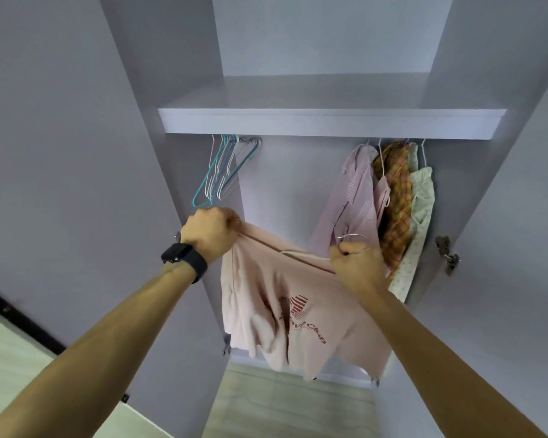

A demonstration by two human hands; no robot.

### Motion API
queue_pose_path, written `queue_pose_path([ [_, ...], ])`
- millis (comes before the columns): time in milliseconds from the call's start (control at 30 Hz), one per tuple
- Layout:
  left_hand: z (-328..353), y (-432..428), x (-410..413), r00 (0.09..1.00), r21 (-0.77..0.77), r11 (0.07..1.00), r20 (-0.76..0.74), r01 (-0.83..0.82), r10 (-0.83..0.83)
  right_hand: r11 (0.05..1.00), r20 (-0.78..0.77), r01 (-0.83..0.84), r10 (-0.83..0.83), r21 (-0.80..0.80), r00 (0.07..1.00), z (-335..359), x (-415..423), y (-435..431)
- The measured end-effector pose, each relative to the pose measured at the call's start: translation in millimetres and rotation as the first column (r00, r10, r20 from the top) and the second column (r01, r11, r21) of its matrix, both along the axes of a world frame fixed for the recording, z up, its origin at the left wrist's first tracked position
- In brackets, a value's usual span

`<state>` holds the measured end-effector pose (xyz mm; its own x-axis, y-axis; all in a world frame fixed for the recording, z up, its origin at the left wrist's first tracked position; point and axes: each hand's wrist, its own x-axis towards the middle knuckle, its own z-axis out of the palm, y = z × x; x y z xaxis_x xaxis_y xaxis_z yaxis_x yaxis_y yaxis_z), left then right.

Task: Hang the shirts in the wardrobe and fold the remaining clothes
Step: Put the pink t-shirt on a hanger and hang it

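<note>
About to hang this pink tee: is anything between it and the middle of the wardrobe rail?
Nothing visible does. The pink tee, gripped by the left hand and right hand, hangs below a bare gap between the empty hangers on the left and the hung shirts on the right. The shelf edge hides most of the rail.

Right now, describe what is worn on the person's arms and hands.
The left forearm and right forearm are bare, with no sleeves in view. The left wrist carries a black watch on a wide black strap. The left hand and right hand wear no gloves.
</note>
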<state>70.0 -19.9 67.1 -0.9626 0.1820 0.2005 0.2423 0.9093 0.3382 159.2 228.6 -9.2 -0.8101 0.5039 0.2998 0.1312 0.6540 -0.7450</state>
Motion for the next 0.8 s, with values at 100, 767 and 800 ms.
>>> queue_pose_path([
  [100,6,13,6,0.995,-0.073,0.996,-0.086,0.044,-0.05,0.974,0.142,-0.127,0.101,0.19,0.985,15,-2,-9],
  [767,-49,34,22,0.938,0.372,0.865,-0.055,0.337,-0.342,0.881,0.103,-0.424,0.451,-0.21,0.886,54,-19,23],
  [800,-48,29,20,0.943,0.377,0.867,-0.062,0.326,-0.328,0.896,0.17,-0.397,0.43,-0.198,0.887,46,-14,34],
])
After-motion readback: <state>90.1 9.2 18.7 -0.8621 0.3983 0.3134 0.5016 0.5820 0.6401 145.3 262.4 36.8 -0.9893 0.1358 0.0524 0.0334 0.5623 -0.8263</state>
